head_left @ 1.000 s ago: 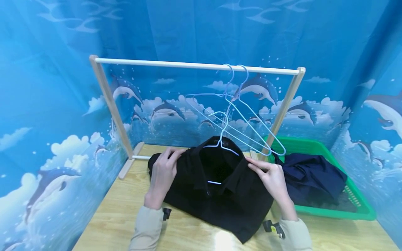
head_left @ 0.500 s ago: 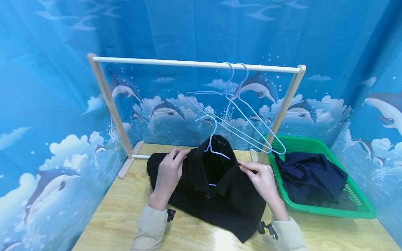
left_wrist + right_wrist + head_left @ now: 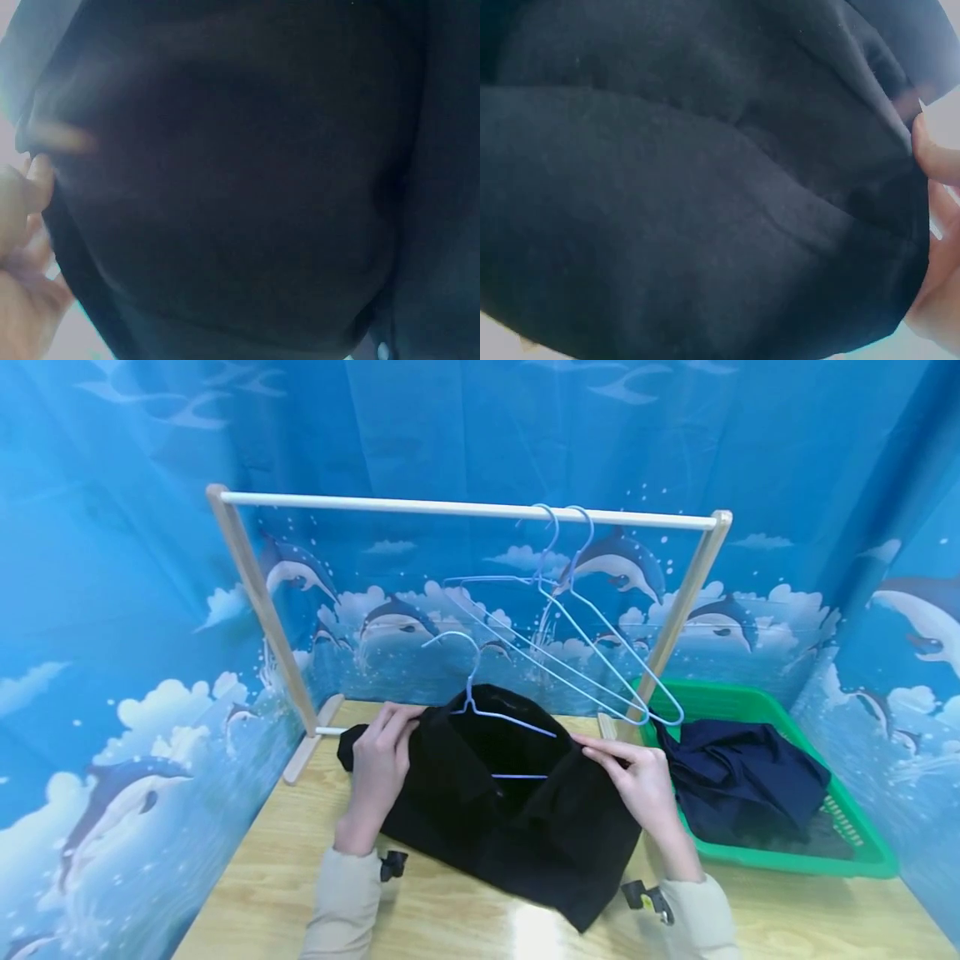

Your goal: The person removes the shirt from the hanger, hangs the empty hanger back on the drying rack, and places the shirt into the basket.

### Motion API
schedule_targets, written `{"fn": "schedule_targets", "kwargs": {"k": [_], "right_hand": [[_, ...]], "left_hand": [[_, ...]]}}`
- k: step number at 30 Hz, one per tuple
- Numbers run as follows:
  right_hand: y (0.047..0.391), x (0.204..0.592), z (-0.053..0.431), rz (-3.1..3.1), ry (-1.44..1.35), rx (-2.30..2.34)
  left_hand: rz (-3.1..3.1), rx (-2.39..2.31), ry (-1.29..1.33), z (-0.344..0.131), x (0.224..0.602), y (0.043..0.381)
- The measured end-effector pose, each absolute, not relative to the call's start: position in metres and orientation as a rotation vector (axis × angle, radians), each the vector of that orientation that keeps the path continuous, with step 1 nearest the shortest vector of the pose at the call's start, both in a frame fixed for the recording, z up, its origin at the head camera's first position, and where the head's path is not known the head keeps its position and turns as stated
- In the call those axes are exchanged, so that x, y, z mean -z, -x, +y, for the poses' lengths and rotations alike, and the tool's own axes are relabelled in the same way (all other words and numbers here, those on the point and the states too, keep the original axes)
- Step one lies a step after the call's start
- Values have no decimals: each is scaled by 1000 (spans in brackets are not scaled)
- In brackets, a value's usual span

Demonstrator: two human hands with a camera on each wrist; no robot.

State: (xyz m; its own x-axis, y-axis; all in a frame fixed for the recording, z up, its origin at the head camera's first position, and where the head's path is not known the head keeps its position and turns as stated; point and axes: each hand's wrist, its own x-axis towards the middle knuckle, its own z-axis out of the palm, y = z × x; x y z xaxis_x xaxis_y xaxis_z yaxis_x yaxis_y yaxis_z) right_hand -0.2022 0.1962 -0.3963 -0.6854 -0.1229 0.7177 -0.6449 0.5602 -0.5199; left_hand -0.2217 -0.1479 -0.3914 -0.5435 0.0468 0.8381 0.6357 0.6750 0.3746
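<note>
A black collared shirt (image 3: pixel 465 827) spreads between my hands over the table, its neck opening facing up. Inside it sits a light blue wire hanger (image 3: pixel 510 720); the hook rises out of the collar, tilted left, and a piece of the lower bar shows in the opening. My left hand (image 3: pixel 378 768) pinches the shirt near its left shoulder. On the other side my right hand (image 3: pixel 637 781) pinches the cloth beside the collar, thumb and fingers at its edge. Black cloth fills both wrist views, with the left thumb (image 3: pixel 37 184) and right thumb (image 3: pixel 934 157) at its edges.
Behind the shirt stands a wooden rack with a white rail (image 3: pixel 375 504). Two more wire hangers (image 3: pixel 600 618) hang from its right half. At the right, a green basket (image 3: pixel 795 867) holds dark navy cloth (image 3: pixel 750 777). The wooden table (image 3: pixel 255 877) extends in front.
The hanger's hook has shifted left and leans further over. After drawing closer together, my hands have spread apart again, widening the neck opening.
</note>
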Motion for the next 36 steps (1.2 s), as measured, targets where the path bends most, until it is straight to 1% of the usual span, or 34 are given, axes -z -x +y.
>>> {"fn": "schedule_targets", "kwargs": {"k": [9, 14, 21, 30, 36], "right_hand": [[208, 393, 214, -2046, -454, -943], [206, 394, 215, -2092, -426, -747], [200, 392, 196, -1978, -524, -534], [198, 400, 171, -1860, -645, -424], [198, 405, 165, -1806, -682, -361]], "left_hand": [[-2034, 871, 524, -177, 386, 221], [-2013, 873, 516, -182, 383, 220], [-2019, 856, 497, -180, 383, 220], [-2051, 858, 451, -173, 384, 219], [-2057, 860, 463, -172, 384, 219]]}}
